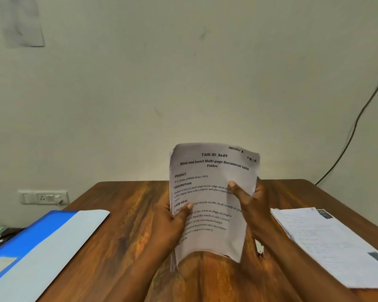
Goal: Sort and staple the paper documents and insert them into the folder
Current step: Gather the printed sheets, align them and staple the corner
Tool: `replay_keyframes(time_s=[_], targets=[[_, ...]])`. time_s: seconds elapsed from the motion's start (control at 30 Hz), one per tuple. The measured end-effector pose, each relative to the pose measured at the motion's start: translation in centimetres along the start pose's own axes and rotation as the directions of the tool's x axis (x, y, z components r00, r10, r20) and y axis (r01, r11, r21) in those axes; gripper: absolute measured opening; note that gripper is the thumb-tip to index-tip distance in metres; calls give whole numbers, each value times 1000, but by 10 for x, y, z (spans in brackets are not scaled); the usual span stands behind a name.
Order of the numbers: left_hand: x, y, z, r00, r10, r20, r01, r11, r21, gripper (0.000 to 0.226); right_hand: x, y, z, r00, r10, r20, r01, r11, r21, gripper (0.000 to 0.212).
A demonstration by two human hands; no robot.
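**Paper stack held upright over desk, both hands**

Item 1. Paper stack (212, 192): several printed sheets, top page headed "TASK ID: 3649", "Bind and Insert Multi-page Document into Folder". Held nearly upright and bowed, bottom edge at or just above the desk (122, 225); which of the two cannot be told. Handwritten note at the top right corner.

Item 2. Left hand (172, 221): grip closed on the stack's left edge, thumb pressed flat on the front page, fingers behind the sheets and hidden.

Item 3. Right hand (249, 199): grip closed on the stack's right edge, higher than the left grip, thumb on the front page, fingers out of sight behind.

Item 4. Folder (37, 247): blue with a pale flap, lying flat on the desk, well to the left of the left grip, apart from the stack.

Item 5. Second pile of sheets (327, 243): white printed pages lying flat on the desk, to the right of the right grip, not touching it.

Item 6. Small metal object (259, 249): below the right grip, beside the right wrist, mostly hidden; possibly a stapler, not certain.

Item 7. Wall socket (43, 197): on the wall, far left of both grips. Dark cable (354, 127): runs down the wall at far right.
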State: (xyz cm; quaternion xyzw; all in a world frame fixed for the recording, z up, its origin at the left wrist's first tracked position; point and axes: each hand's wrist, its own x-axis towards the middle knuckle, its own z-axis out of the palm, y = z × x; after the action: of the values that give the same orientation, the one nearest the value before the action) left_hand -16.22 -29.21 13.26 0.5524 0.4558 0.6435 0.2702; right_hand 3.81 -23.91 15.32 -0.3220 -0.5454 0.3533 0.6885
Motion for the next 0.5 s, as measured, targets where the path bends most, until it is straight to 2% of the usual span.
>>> replay_keyframes(time_s=[0.1, 0.2, 0.3, 0.4, 0.5], targets=[[-5, -20, -1, 998, -52, 24, 51, 998, 22, 12, -13, 15, 2, 997, 73, 41, -71, 997, -39, 8], [-18, -49, -1, 992, -110, 62, 105, 992, 73, 19, -36, 46, 2, 974, 209, 92, -201, 975, -92, 12], [-26, -70, 0, 984, -167, 54, 165, 985, 43, 23, -50, 63, 0, 947, 293, 131, -279, 953, -116, 12], [-21, -72, -1, 985, -171, 32, 171, 985, 11, 22, -43, 57, 1, 957, 274, 97, -264, 959, -106, 14], [-17, -72, 0, 994, -106, -2, 106, 994, -2, 22, -37, 48, 3, 971, 229, 66, -224, 972, -70, 13]])
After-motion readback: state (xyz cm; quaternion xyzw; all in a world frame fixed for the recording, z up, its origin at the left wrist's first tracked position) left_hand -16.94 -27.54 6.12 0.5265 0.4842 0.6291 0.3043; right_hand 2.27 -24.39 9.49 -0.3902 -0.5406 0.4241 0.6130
